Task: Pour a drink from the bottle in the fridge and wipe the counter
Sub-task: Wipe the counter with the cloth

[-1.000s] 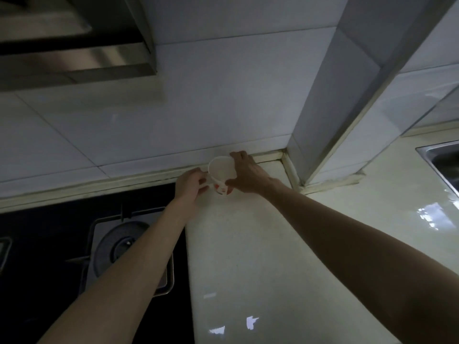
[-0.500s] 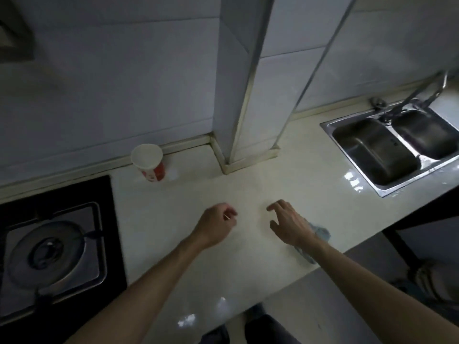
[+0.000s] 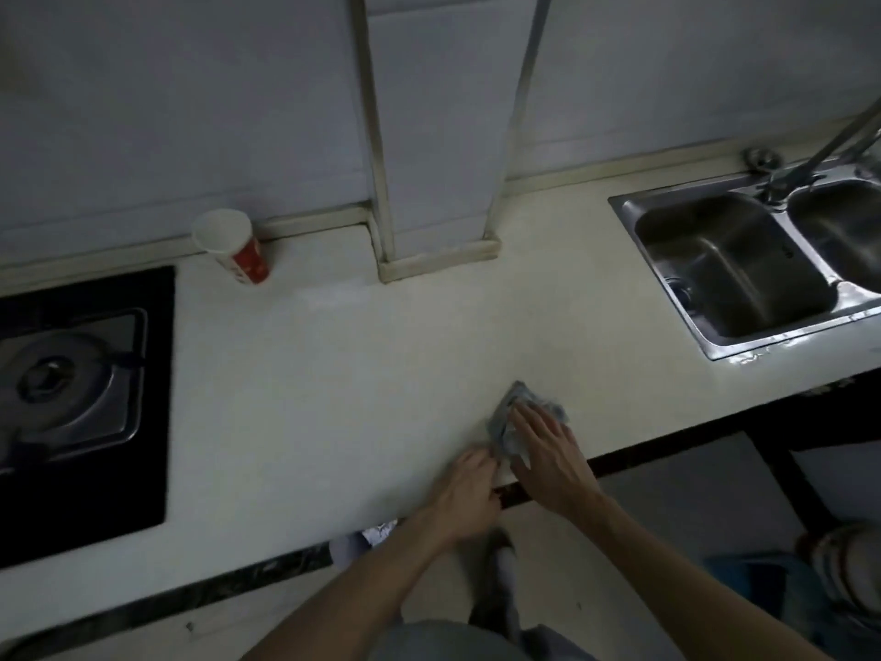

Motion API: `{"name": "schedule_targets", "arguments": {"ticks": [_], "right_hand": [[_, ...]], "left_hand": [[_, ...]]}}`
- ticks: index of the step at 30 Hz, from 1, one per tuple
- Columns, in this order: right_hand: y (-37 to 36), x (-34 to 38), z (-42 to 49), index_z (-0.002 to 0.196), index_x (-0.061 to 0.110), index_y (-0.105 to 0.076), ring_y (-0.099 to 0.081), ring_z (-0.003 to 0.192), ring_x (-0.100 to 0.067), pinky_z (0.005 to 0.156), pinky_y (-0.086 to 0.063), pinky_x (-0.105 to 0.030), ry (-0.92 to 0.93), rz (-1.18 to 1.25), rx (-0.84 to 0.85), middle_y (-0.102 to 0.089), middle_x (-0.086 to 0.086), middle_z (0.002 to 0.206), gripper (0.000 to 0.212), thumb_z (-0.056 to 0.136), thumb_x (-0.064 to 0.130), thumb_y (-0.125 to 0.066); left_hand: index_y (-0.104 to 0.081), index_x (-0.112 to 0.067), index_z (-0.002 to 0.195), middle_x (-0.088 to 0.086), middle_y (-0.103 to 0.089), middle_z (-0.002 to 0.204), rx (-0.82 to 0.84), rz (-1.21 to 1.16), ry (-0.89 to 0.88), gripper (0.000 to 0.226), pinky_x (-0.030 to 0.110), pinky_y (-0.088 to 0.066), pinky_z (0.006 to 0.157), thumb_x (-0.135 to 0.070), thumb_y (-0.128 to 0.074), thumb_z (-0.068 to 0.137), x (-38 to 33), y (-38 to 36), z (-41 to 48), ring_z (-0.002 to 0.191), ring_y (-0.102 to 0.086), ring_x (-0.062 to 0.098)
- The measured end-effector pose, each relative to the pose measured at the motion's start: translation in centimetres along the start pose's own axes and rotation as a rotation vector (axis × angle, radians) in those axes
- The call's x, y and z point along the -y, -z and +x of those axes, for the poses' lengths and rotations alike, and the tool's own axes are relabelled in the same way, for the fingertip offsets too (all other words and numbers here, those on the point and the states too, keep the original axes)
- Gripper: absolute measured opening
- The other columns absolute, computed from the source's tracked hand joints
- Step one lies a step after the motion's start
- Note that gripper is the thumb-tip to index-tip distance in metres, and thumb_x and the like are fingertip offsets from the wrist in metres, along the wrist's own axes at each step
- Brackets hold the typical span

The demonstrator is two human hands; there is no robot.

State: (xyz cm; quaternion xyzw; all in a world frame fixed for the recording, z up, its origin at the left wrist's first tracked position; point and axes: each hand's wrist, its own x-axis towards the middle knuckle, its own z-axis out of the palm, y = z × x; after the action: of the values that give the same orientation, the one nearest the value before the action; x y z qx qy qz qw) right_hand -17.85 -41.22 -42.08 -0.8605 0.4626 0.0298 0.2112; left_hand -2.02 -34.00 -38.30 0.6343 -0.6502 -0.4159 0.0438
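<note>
A crumpled grey-blue cloth (image 3: 510, 412) lies near the front edge of the pale counter (image 3: 362, 374). My right hand (image 3: 548, 455) rests flat on it with straight fingers. My left hand (image 3: 469, 493) is beside it at the counter's edge, its fingertips pinching the cloth's near corner. A red and white paper cup (image 3: 236, 245) stands upright at the back of the counter by the wall, far from both hands. No bottle is in view.
A black gas hob (image 3: 71, 403) with a burner fills the left side. A steel double sink (image 3: 743, 264) with a tap sits at the right. A tiled column (image 3: 438, 183) juts out at the back. The floor lies below the counter edge.
Both hands left the cup at the back wall and came down to the front edge. The right hand now lies on the cloth and the left has reached its corner. The view tilted down.
</note>
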Motion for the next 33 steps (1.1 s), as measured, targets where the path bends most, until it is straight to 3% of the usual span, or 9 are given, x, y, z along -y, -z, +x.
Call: {"name": "schedule_targets", "arguments": {"ticks": [2, 4, 6, 10, 14, 17, 23, 29, 33], "right_hand": [[0.0, -1.4, -0.2, 0.139, 0.007, -0.049, -0.04, 0.137, -0.035, 0.106, -0.039, -0.054, 0.113, -0.041, 0.043, -0.044, -0.013, 0.148, 0.063, 0.081, 0.032, -0.053], [0.1, -2.4, 0.1, 0.15, 0.016, -0.033, -0.021, 0.147, -0.03, 0.118, -0.02, -0.049, 0.203, -0.116, 0.13, -0.025, -0.006, 0.159, 0.063, 0.091, 0.035, -0.044], [-0.5, -3.3, 0.3, 0.154, 0.021, -0.018, -0.003, 0.15, -0.029, 0.119, -0.003, -0.047, 0.243, -0.192, 0.215, -0.008, -0.001, 0.163, 0.066, 0.094, 0.039, -0.039], [-1.8, -4.3, -0.6, 0.152, 0.017, -0.029, -0.013, 0.148, -0.034, 0.116, -0.018, -0.057, 0.244, -0.281, 0.255, -0.021, -0.008, 0.16, 0.068, 0.09, 0.045, -0.028], [-2.2, -5.3, -0.9, 0.152, 0.015, -0.029, -0.015, 0.147, -0.035, 0.113, -0.013, -0.052, 0.258, -0.308, 0.222, -0.022, -0.01, 0.159, 0.067, 0.092, 0.045, -0.028], [-2.4, -6.1, -1.5, 0.15, 0.013, -0.033, -0.019, 0.146, -0.035, 0.112, -0.017, -0.052, 0.232, -0.288, 0.188, -0.025, -0.011, 0.158, 0.065, 0.093, 0.044, -0.031], [-1.7, -9.3, -3.2, 0.149, 0.013, -0.035, -0.02, 0.146, -0.033, 0.114, -0.017, -0.052, 0.029, -0.23, 0.071, -0.028, -0.01, 0.157, 0.062, 0.095, 0.043, -0.029], [-0.8, -13.0, -4.8, 0.152, 0.015, -0.027, -0.011, 0.149, -0.031, 0.119, -0.012, -0.048, -0.189, -0.203, 0.058, -0.019, -0.008, 0.16, 0.063, 0.099, 0.047, -0.028], [-0.3, -14.9, -5.4, 0.155, 0.018, -0.008, 0.007, 0.149, -0.027, 0.121, -0.001, -0.044, -0.318, -0.194, 0.056, 0.003, -0.004, 0.161, 0.066, 0.098, 0.05, -0.014]], "left_hand": [[-0.041, 0.0, 0.142, 0.017, -0.038, 0.151, -0.015, 0.083, 0.054, 0.057, 0.031, -0.024, 0.116, -0.023, -0.045, 0.09, -0.5, -1.8, 0.9, 0.14, -0.033, 0.026], [-0.036, -0.004, 0.146, 0.012, -0.028, 0.157, -0.021, 0.154, 0.105, 0.06, 0.035, -0.025, 0.117, -0.022, -0.052, 0.091, -0.8, -3.4, 1.5, 0.144, -0.025, 0.025], [-0.033, -0.006, 0.148, 0.01, -0.016, 0.162, -0.023, 0.247, 0.143, 0.062, 0.04, -0.023, 0.119, -0.027, -0.052, 0.093, -1.2, -5.1, 1.7, 0.148, -0.016, 0.026], [-0.027, -0.007, 0.151, 0.009, -0.005, 0.164, 0.015, 0.302, 0.221, 0.064, 0.044, -0.02, 0.12, -0.026, -0.049, 0.095, -2.2, -6.5, 1.5, 0.151, -0.007, 0.027], [-0.046, -0.006, 0.137, 0.01, -0.029, 0.154, -0.019, 0.218, 0.239, 0.047, 0.041, -0.034, 0.111, -0.017, -0.05, 0.092, -3.4, -5.5, 2.5, 0.139, -0.027, 0.027], [-0.049, -0.007, 0.131, 0.008, -0.041, 0.143, -0.042, 0.283, 0.229, 0.04, 0.038, -0.04, 0.1, -0.016, -0.049, 0.092, -4.1, -5.2, 3.1, 0.128, -0.038, 0.025], [-0.038, -0.005, 0.144, 0.012, -0.027, 0.156, -0.002, 0.44, 0.022, 0.056, 0.038, -0.032, 0.113, -0.015, -0.052, 0.091, -6.1, -5.8, 5.5, 0.141, -0.027, 0.025], [-0.024, -0.008, 0.152, 0.01, -0.012, 0.163, 0.025, 0.489, -0.122, 0.066, 0.043, -0.022, 0.119, -0.019, -0.051, 0.093, -8.9, -6.8, 10.1, 0.149, -0.011, 0.027], [-0.03, -0.008, 0.15, 0.009, -0.014, 0.163, 0.031, 0.426, -0.118, 0.062, 0.044, -0.02, 0.12, -0.024, -0.05, 0.094, -9.8, -6.8, 12.7, 0.149, -0.011, 0.026]]}}
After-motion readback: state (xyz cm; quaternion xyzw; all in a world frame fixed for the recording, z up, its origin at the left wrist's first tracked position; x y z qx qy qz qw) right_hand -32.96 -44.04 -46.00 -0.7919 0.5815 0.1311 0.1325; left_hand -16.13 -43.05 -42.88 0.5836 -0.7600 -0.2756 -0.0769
